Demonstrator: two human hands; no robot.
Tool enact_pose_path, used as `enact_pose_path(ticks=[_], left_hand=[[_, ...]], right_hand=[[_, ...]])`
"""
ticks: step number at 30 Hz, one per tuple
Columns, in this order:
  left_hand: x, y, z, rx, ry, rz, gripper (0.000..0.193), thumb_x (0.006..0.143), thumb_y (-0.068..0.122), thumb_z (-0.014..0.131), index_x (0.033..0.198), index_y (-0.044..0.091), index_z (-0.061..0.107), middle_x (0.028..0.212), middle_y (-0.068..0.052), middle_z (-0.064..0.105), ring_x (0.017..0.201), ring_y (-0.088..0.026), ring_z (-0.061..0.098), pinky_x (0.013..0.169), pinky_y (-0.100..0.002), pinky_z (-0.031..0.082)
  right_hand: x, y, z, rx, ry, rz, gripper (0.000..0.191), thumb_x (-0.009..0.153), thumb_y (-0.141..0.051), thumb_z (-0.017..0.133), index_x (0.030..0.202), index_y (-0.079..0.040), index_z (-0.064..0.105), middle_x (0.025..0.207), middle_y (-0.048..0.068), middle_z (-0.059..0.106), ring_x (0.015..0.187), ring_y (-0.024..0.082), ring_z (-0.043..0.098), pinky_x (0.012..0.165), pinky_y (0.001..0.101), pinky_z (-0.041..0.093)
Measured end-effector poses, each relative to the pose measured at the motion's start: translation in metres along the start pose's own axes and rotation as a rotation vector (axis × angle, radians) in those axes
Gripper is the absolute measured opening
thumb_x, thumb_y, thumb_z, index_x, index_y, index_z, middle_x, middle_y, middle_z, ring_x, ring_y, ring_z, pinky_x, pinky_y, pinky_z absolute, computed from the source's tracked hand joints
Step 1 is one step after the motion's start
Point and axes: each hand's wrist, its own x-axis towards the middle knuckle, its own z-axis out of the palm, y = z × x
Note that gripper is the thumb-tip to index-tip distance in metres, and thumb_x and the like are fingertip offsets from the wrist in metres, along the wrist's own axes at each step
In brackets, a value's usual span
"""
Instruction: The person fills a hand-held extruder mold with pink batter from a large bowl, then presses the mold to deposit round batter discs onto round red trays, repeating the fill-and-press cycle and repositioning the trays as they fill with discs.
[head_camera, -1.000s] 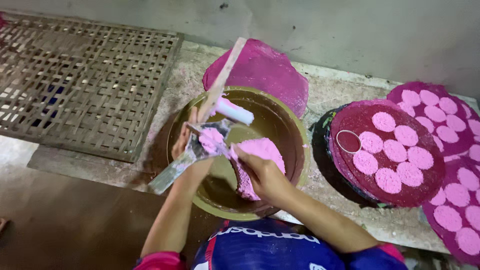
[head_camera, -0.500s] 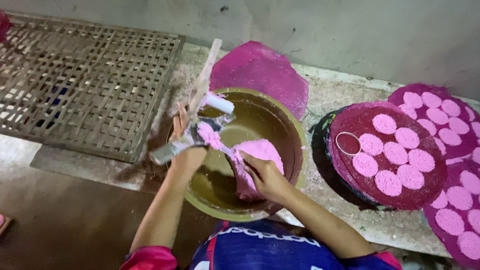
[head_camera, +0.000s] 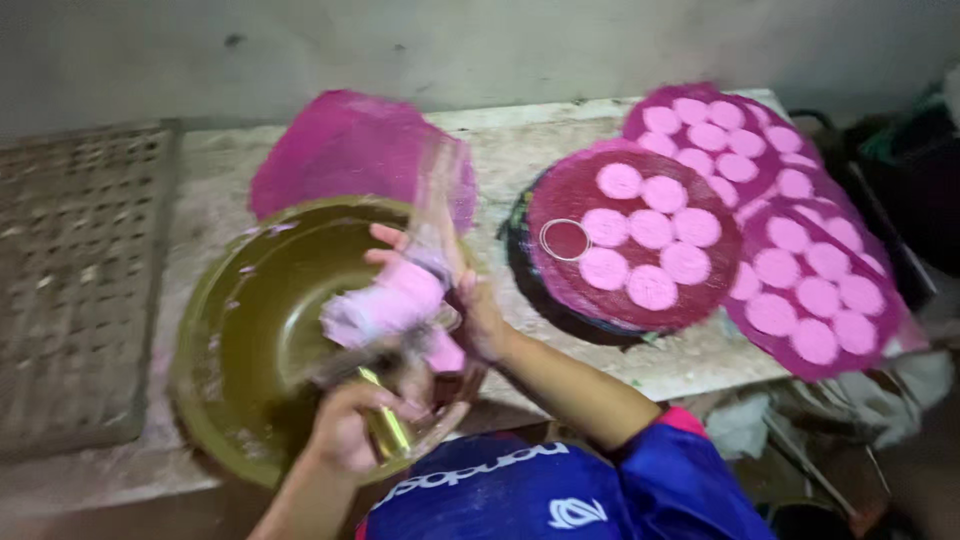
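A wide olive-brown bowl (head_camera: 245, 320) sits on the stone bench in front of me. Over its right side my right hand (head_camera: 470, 305) cups a soft lump of pink dough (head_camera: 385, 300). My left hand (head_camera: 350, 430) is lower, at the bowl's near rim, closed around the handle end of a long flat scraper (head_camera: 435, 205). The scraper's blade rises, blurred, past the dough. How much dough clings to the blade is lost in the motion blur.
Right of the bowl lies a round dark-red mat (head_camera: 560, 190) with several pink discs and a metal ring (head_camera: 565, 240). Two more disc-covered mats (head_camera: 850, 340) overlap at the far right. A bare pink mat (head_camera: 340, 150) lies behind the bowl, a bamboo lattice (head_camera: 70, 280) to the left.
The view has swung right and closer. My left hand dropped to the bowl's near rim with the scraper, and my right hand lifted the pink dough up off the bowl's inside.
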Motion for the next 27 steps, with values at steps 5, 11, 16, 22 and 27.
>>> enact_pose_path(ticks=[5,11,16,22,27], left_hand=[[0.057,-0.04,0.055,0.913,0.289,-0.077,0.041,0.076,0.013,0.074,0.115,0.003,0.068,0.092,-0.013,0.073,0.082,-0.023,0.069,0.072,-0.039,0.057],[0.102,-0.084,0.097,1.242,0.377,-0.094,0.03,0.079,0.019,0.079,0.107,0.011,0.074,0.095,-0.006,0.076,0.088,-0.016,0.073,0.075,-0.035,0.058],[0.169,-0.148,0.075,1.585,-0.027,0.095,0.028,0.089,0.019,0.073,0.116,0.012,0.071,0.11,-0.009,0.072,0.105,-0.019,0.069,0.089,-0.037,0.054],[0.248,-0.177,0.074,1.639,-0.382,0.647,0.032,0.094,0.014,0.069,0.125,0.01,0.067,0.126,-0.014,0.069,0.122,-0.026,0.065,0.104,-0.042,0.051],[0.331,-0.172,0.126,1.513,0.062,0.174,0.045,0.075,0.023,0.083,0.115,0.006,0.069,0.111,-0.014,0.075,0.103,-0.024,0.07,0.092,-0.039,0.057]], right_hand=[[-0.027,-0.116,-0.016,-0.212,0.055,0.003,0.096,0.102,-0.052,0.061,0.167,-0.024,-0.003,0.16,0.028,0.038,0.114,0.033,0.064,0.089,0.0427,0.058],[-0.083,-0.216,-0.069,-1.214,-0.496,-0.384,0.042,0.106,-0.032,0.058,0.146,-0.019,0.054,0.158,0.022,0.051,0.134,0.042,0.066,0.108,0.0428,0.061],[-0.12,-0.245,-0.109,-1.234,-0.55,-0.42,0.035,0.104,-0.027,0.06,0.139,-0.024,0.059,0.152,0.022,0.057,0.135,0.045,0.067,0.103,0.0444,0.062],[-0.138,-0.282,-0.18,-1.32,-0.371,-0.219,0.061,0.1,-0.037,0.062,0.155,-0.016,0.043,0.166,0.022,0.04,0.159,0.043,0.039,0.129,0.0542,0.031],[-0.139,-0.351,-0.3,-0.61,-0.39,0.772,0.099,0.092,-0.075,0.059,0.154,-0.003,0.03,0.157,0.02,0.04,0.144,0.027,0.041,0.117,0.044,0.035]])
